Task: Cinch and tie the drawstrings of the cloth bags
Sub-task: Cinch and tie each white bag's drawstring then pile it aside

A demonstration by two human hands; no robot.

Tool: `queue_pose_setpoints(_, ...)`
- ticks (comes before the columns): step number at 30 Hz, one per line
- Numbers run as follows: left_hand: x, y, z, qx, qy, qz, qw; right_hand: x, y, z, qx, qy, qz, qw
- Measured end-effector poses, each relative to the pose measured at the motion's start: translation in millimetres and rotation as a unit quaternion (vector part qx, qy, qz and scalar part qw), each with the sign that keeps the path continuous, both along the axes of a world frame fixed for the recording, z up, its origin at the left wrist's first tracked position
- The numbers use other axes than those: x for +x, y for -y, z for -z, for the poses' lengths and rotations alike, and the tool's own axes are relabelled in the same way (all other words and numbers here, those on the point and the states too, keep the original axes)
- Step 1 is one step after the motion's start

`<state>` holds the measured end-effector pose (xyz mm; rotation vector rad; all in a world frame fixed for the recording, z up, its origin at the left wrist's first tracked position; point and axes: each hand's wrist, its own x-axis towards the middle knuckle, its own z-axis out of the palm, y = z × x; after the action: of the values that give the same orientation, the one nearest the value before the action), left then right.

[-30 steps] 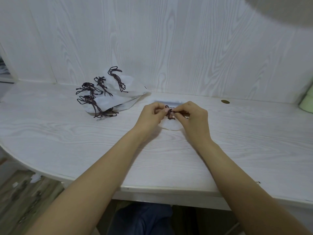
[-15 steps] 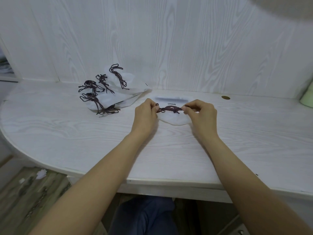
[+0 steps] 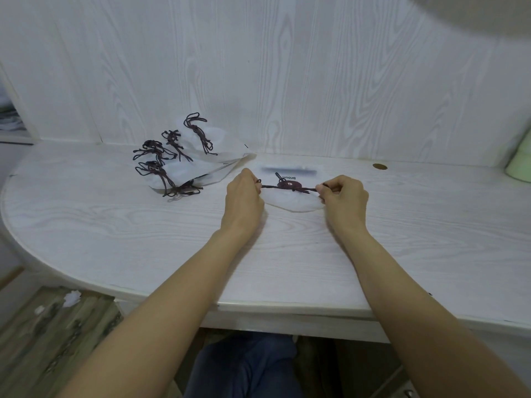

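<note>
1. Head view: the left hand [image 3: 243, 203] pinches one end of a dark drawstring [image 3: 290, 188] between curled fingers, and the right hand [image 3: 343, 200] pinches the other end the same way.
2. The drawstring runs taut and nearly level between the two hands, with a knot near its middle.
3. Under the cord lies a white cloth bag [image 3: 291, 201], flat on the surface, its rounded near edge showing between the hands; small dark printed lettering sits on it just beyond the knot.
4. Left and farther back, a pile of white bags [image 3: 192, 171] rests on the surface, their dark cords [image 3: 161, 168] lying in tied bunches on top, well apart from the hands.
5. All of it sits on a white wood-grain table [image 3: 115, 225] with a curved left edge.
6. A white wood-grain wall panel [image 3: 287, 81] rises behind the table.
7. On the far right lies a small round brown disc [image 3: 379, 166], and a pale green object [image 3: 518, 168] stands at the right edge.
8. Near and left, below the table, a worn plank floor [image 3: 43, 340] shows.
</note>
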<state>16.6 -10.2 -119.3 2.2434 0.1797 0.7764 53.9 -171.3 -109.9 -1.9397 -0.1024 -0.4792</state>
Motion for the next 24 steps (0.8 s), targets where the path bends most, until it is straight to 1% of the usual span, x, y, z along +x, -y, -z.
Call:
queue_pose_setpoints(8, 3.1, -4.6, -2.7, -0.054, -0.002, -0.001, 0.999, 2.1, 0.5, -0.6, 0.016, 0.012, 0.005, 1.000)
queue_pose_setpoints(10, 4.0, -7.1, 0.0, -0.069, -0.016, 0.017, 0.997, 2.8, 1.6, -0.4, 0.012, 0.022, 0.001, 1.000)
queue_pose_setpoints(13, 3.6, -7.7, 0.0, -0.117, -0.042, 0.040, 0.991, 0.4, 1.0, -3.1, -0.009, 0.014, -0.013, 1.000)
queue_pose_setpoints(16, 8.3, -4.3, -10.2, -0.153, -0.046, -0.002, 0.987, 2.0, -3.2, -8.8, -0.041, -0.006, -0.019, 0.999)
queue_pose_setpoints(18, 18.4, -3.8, -17.7, -0.192, -0.076, -0.037, 0.978, 8.3, -3.6, -10.9, -0.052, -0.034, -0.012, 0.998)
queue_pose_setpoints(19, 24.6, -2.8, -21.9, -0.214, -0.115, -0.050, 0.969, 11.9, -2.5, -13.1, -0.059, -0.063, -0.008, 0.996)
queue_pose_setpoints(21, 37.5, -0.1, -28.1, -0.218, -0.204, -0.066, 0.952, 21.7, 1.2, -15.7, -0.073, -0.140, 0.002, 0.987)
queue_pose_setpoints(23, 46.7, 5.0, -34.3, -0.228, -0.243, -0.060, 0.941, 27.3, 2.8, -17.5, -0.064, -0.205, -0.002, 0.977)
queue_pose_setpoints(24, 49.0, 8.3, -39.1, -0.242, -0.257, -0.048, 0.934, 31.5, 1.9, -18.6, -0.047, -0.222, -0.015, 0.974)
